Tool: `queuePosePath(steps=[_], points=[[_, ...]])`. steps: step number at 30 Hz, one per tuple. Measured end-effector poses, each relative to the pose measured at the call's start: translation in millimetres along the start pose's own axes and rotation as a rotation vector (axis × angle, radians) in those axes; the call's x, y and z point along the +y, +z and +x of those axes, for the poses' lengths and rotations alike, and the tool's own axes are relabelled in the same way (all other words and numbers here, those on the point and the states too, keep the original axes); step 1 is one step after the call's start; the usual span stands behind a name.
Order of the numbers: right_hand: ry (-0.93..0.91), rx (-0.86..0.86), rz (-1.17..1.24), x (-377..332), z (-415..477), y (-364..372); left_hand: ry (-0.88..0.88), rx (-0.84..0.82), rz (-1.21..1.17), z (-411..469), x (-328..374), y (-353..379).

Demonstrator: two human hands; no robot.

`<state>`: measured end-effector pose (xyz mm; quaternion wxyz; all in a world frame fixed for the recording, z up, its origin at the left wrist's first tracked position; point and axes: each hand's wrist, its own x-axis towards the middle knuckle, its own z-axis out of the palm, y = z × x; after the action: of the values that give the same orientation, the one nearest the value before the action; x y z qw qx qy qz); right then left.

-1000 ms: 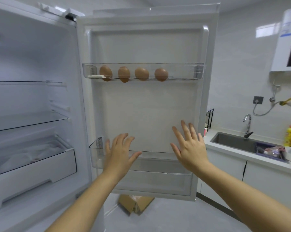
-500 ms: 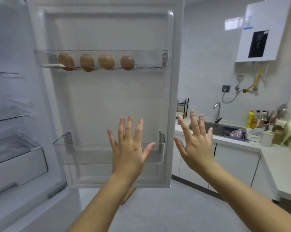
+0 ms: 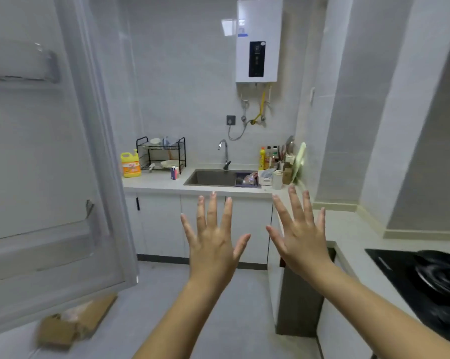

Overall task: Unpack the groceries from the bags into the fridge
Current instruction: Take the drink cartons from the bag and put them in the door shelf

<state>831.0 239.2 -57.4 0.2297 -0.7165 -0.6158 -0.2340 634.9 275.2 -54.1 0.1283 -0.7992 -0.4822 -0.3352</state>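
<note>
Reference landmark: the sink [image 3: 211, 177], which is sitting in the counter [image 3: 154, 183] at the far wall.

1. The left hand [image 3: 213, 244] is hovering in front of the sink, nearer the camera, with its back facing the viewer. The fingers are pointing up, straight and spread apart, gripping nothing.
2. The right hand [image 3: 300, 242] is hovering in front of the sink's right end in the same posture, with its fingers spread and nothing in them. The two hands are not touching each other.
3. The fridge door [image 3: 50, 151] is standing open well left of the sink. Its upper door bin [image 3: 21, 66] and lower door bin [image 3: 37, 239] are showing blurred, so their contents cannot be told.
4. A cardboard box [image 3: 76, 322] is lying on the floor under the door, left of the sink and nearer the camera.
5. A dish rack [image 3: 161, 155] is standing on the counter left of the sink, with a yellow jug [image 3: 130, 164] just beyond it.
6. A faucet [image 3: 225, 154] is rising behind the sink, and bottles [image 3: 262, 158] are crowding the counter to its right.
7. A water heater [image 3: 259, 40] is hanging on the wall above the sink's right end.
8. A cooktop [image 3: 413, 275] is lying far right of the sink.
</note>
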Motion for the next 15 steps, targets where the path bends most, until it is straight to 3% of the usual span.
queuePosePath(steps=[15], points=[[0.375, -0.199, -0.310, 227, -112, -44, 0.294, -0.210, -0.285, 2, 238, 106]])
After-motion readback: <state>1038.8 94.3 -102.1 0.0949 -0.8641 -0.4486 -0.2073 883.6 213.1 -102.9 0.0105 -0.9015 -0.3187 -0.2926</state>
